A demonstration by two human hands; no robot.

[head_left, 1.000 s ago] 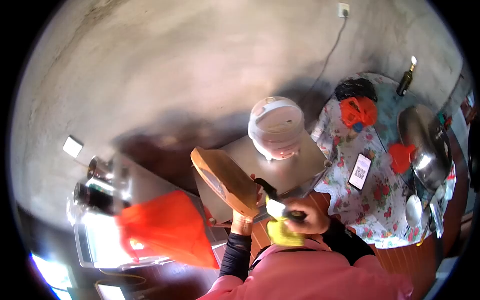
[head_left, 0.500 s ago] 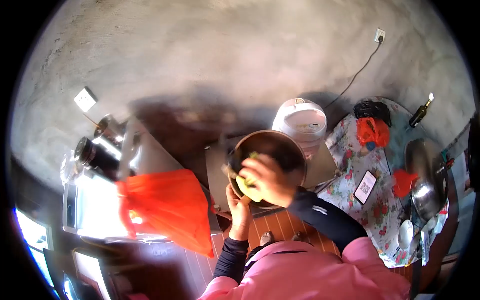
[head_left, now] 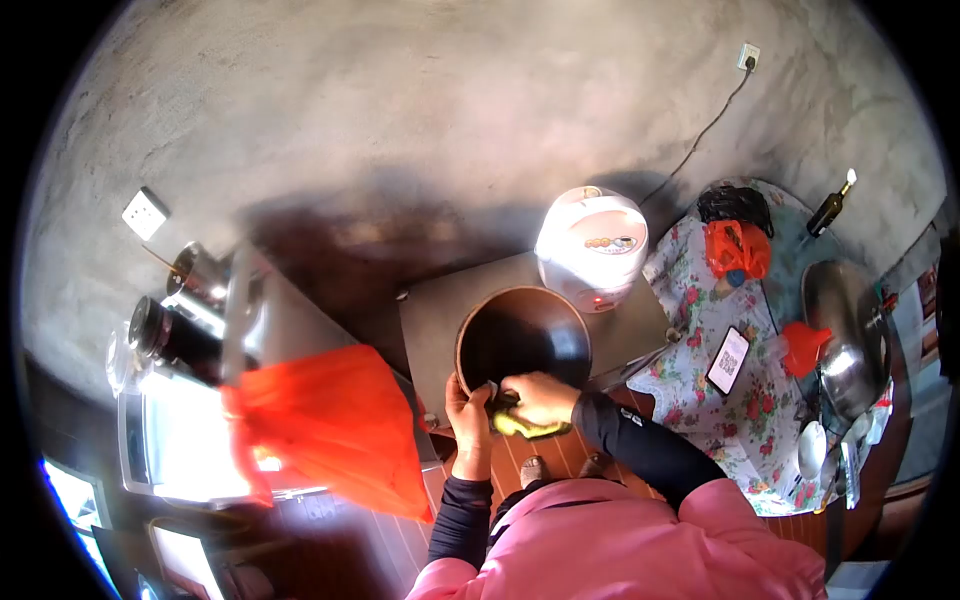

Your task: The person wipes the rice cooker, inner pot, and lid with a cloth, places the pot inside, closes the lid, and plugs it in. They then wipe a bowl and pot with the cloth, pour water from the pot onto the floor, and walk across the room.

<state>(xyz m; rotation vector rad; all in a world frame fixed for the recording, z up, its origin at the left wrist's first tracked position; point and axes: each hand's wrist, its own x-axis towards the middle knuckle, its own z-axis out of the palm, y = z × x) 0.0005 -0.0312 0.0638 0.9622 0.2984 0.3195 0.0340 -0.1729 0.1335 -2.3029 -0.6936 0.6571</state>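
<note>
Item 1: vessel (head_left: 525,345), round and deep, brown at the rim, dark inside. Location: at the two hands, over the near part of the tabletop (head_left: 440,315), in front of the white rice cooker (head_left: 590,255) and a little to its left; mouth facing up. Contact between base and tabletop: not discernible. Handling, as judged: stiff walls, moderate weight, awkward more through breadth than load; smooth interior, likely slippery if wet. Material unclear, so fragility uncertain; best kept from knocks. Recommended hold: rim between thumb and fingers, with support under the base.

Item 2: cloth (head_left: 530,428), yellow-green, bunched. Location: under the right hand, by the near rim. Handling, as judged: light, soft, limp; may be taken anywhere, best gathered into the palm.

Item 3: left hand (head_left: 468,415). Grip pinching the vessel's near-left rim.

Item 4: right hand (head_left: 540,398). Grip bunched around the cloth, fingertips partly hidden.
</note>
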